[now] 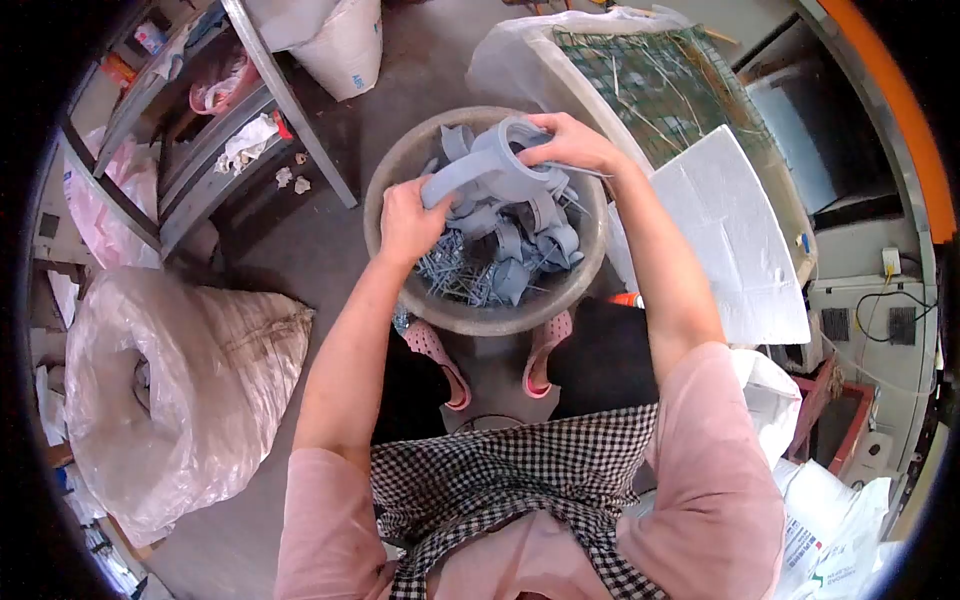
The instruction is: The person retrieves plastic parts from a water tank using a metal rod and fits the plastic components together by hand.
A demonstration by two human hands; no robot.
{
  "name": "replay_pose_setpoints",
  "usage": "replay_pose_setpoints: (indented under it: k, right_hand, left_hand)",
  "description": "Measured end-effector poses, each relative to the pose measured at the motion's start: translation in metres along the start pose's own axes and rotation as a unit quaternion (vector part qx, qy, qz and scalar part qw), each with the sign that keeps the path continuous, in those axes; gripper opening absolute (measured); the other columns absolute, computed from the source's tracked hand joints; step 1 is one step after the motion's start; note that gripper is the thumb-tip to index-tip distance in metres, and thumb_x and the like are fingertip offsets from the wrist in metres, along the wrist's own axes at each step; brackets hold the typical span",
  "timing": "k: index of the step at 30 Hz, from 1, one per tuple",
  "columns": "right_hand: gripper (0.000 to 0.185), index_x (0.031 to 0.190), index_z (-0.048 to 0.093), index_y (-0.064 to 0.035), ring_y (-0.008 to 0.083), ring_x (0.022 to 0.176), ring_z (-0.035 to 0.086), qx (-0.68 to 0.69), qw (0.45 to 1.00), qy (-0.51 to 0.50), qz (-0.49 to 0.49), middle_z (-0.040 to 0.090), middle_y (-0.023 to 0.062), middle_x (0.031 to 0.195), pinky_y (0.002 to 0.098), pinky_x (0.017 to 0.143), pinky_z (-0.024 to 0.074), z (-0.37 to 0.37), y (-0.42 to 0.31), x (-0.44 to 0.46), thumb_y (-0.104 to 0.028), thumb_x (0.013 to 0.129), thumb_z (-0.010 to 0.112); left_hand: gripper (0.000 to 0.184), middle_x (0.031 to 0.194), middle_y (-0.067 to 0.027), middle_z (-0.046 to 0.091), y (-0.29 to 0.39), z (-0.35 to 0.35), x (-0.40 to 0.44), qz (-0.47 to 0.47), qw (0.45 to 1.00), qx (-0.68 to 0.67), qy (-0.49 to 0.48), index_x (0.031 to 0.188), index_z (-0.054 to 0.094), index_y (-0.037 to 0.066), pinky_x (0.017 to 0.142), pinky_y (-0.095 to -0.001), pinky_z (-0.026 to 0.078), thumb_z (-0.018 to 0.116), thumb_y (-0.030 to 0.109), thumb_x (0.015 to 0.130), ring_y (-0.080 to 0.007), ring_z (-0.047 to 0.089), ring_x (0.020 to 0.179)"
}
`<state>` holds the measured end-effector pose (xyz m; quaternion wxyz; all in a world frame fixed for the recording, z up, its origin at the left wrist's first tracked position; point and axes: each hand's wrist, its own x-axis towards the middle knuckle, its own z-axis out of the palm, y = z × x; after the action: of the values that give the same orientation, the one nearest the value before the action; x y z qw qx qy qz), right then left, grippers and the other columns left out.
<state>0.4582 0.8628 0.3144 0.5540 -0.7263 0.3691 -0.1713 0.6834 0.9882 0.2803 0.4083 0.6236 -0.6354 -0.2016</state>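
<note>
A large round tub [490, 322] stands between my feet, holding grey curved plastic pieces [507, 240] and a heap of thin grey sticks [460, 280]. Over its far part I hold a grey ring-shaped plastic piece [515, 180] with a flat arm. My left hand [408, 222] is closed on the end of the arm, at the tub's left side. My right hand [570, 145] grips the ring at its upper right, the thumb at the opening. Some of my fingertips are hidden behind the piece.
An open plastic-lined sack [200, 370] stands at left, below a metal shelf [215, 190]. A white sack [345, 50] is beyond the tub. At right are a netted bin [660, 90], a white foam sheet [735, 240] and white bags [830, 520].
</note>
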Motion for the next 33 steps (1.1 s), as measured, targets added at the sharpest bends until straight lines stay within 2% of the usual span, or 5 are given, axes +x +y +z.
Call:
replay_pose_setpoints:
  k: [11, 15, 19, 23, 33]
  right_hand:
    - [0.045, 0.103, 0.067, -0.0106, 0.0314, 0.094, 0.062, -0.23, 0.965, 0.115, 0.06, 0.065, 0.0163, 0.099, 0.0396, 0.08, 0.0484, 0.028, 0.062, 0.037, -0.034, 0.064, 0.069]
    - [0.075, 0.129, 0.045, -0.0021, 0.0226, 0.117, 0.047, 0.198, 0.964, -0.059, 0.169, 0.055, 0.0118, 0.119, 0.0424, 0.086, 0.0466, 0.004, 0.081, 0.039, -0.042, 0.072, 0.073]
    - [0.071, 0.13, 0.042, -0.0004, 0.0281, 0.107, 0.054, -0.096, 0.909, -0.018, 0.405, 0.058, 0.0188, 0.112, 0.0424, 0.091, 0.0444, -0.016, 0.177, 0.065, -0.039, 0.076, 0.07]
    - [0.104, 0.137, 0.017, 0.0055, 0.0429, 0.11, 0.05, -0.413, 0.864, 0.035, 0.285, 0.052, 0.0323, 0.115, 0.0388, 0.096, 0.04, 0.054, 0.278, 0.046, -0.049, 0.068, 0.073]
    - [0.059, 0.125, 0.033, 0.0077, 0.0374, 0.108, 0.053, -0.39, 0.891, 0.075, 0.222, 0.056, 0.0285, 0.11, 0.0415, 0.091, 0.0442, 0.016, 0.17, 0.039, -0.005, 0.072, 0.055]
  left_hand:
    - [0.023, 0.079, -0.0216, 0.063, -0.007, 0.006, -0.002, -0.036, 0.992, 0.101, -0.065, 0.092, 0.068, 0.006, 0.072, -0.045, 0.048, 0.064, 0.019, 0.073, -0.0387, 0.06, 0.079]
    - [0.024, 0.08, -0.0213, 0.063, -0.025, 0.007, 0.0, -0.095, 0.982, 0.132, -0.094, 0.091, 0.068, 0.007, 0.073, -0.0453, 0.048, 0.063, 0.024, 0.075, -0.0386, 0.061, 0.079]
    - [0.029, 0.079, -0.0238, 0.062, -0.027, 0.003, 0.005, -0.16, 0.975, 0.111, -0.109, 0.088, 0.068, 0.003, 0.071, -0.0438, 0.048, 0.064, 0.03, 0.078, -0.0393, 0.061, 0.078]
    - [0.041, 0.073, -0.0208, 0.064, -0.02, 0.007, 0.014, -0.205, 0.967, 0.064, -0.136, 0.088, 0.068, 0.0, 0.069, -0.0405, 0.048, 0.066, 0.039, 0.077, -0.0336, 0.064, 0.072]
    - [0.068, 0.04, -0.0045, 0.04, -0.018, 0.0, 0.023, -0.428, 0.883, -0.185, -0.054, 0.044, 0.045, 0.003, 0.037, -0.0286, 0.034, 0.06, 0.063, 0.072, -0.0151, 0.042, 0.035]
